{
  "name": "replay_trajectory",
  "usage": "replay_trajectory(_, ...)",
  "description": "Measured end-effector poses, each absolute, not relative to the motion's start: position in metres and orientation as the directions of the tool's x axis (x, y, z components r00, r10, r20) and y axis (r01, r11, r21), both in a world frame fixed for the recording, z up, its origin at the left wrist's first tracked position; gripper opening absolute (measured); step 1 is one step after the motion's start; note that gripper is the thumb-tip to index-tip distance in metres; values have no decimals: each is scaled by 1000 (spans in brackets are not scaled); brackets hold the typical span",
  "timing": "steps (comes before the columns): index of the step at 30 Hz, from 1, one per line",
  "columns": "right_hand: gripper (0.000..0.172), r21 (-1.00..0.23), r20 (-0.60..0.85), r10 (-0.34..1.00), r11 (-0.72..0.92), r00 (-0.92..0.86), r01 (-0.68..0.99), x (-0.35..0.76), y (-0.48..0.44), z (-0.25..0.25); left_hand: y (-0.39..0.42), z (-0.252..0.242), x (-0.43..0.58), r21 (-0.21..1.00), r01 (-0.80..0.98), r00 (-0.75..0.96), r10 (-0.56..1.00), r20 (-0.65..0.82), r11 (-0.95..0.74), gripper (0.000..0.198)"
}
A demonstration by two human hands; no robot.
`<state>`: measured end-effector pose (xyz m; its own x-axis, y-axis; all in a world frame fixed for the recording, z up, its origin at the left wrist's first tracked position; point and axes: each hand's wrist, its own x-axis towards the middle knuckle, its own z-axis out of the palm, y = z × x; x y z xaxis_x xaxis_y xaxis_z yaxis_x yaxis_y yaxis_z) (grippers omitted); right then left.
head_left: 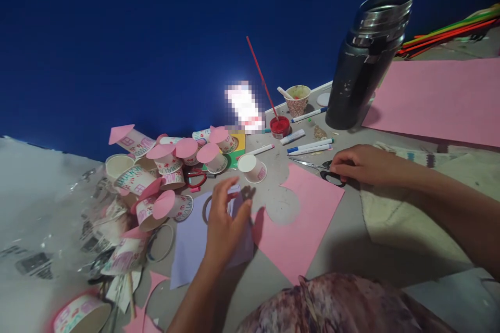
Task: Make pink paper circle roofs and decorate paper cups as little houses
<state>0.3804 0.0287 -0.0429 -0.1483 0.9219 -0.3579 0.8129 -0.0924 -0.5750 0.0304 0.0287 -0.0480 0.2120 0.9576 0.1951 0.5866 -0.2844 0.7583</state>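
Note:
My right hand (351, 164) has its fingers closed on the black handles of a pair of scissors (308, 163). The blades point left, over the top of a pink paper sheet (308, 218) with round pieces cut from its edge. Above a lilac paper (187, 255) hovers my left hand (226, 223), its fingers apart and nothing seen in them. A tape roll (206, 210) lies on that paper, partly hidden behind the hand. Just beyond stands a small white paper cup (253, 169) with a pink drawing on its side.
Several decorated cups with pink paper tops (167, 158) crowd the left side. Markers (310, 148), a red paint pot (280, 126) with a stick, and a patterned cup (297, 101) stand behind. A dark flask (359, 73), pink sheets (437, 99) and a cloth (390, 213) occupy the right.

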Motion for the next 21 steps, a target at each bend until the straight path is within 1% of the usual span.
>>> replay_trajectory(2, 35, -529, -306, 947, -81, -100, 844, 380, 30, -49, 51, -44, 35, 839, 513, 124, 983, 138, -182, 59)
replay_trajectory(4, 34, -472, -257, 965, -81, -49, 878, 379, 30, -53, 70, -44, 43, 863, 477, 135, 984, 116, -167, 69)
replay_trajectory(6, 33, -432, -221, 975, -87, -11, 898, 377, 29, -55, 83, -46, 50, 861, 476, 166, 980, 111, -178, 74)
replay_trajectory(8, 32, -420, -206, 979, -94, 6, 903, 375, 28, -54, 91, -48, 54, 861, 482, 178, 980, 85, -162, 70)
replay_trajectory(11, 30, -435, -194, 981, -100, 15, 895, 374, 28, -52, 94, -51, 54, 887, 449, 154, 987, 43, -109, 58)
replay_trajectory(13, 29, -452, -176, 984, -109, 32, 885, 374, 28, -51, 95, -50, 50, 930, 359, 132, 991, 28, -74, 56)
replay_trajectory(15, 30, -469, -154, 986, -130, 64, 874, 374, 28, -52, 96, -47, 45, 975, 219, 131, 991, 7, -36, 56)
replay_trajectory(17, 31, -485, -131, 987, -146, 93, 862, 375, 29, -54, 96, -44, 41, 993, 116, 145, 989, -7, -10, 55)
replay_trajectory(19, 33, -499, -111, 988, -147, 105, 854, 376, 30, -56, 96, -42, 40, 993, 116, 138, 990, 1, -17, 55)
replay_trajectory(21, 34, -530, -104, 988, -153, 115, 834, 377, 31, -58, 96, -42, 41, 980, 189, 118, 992, 37, -60, 56)
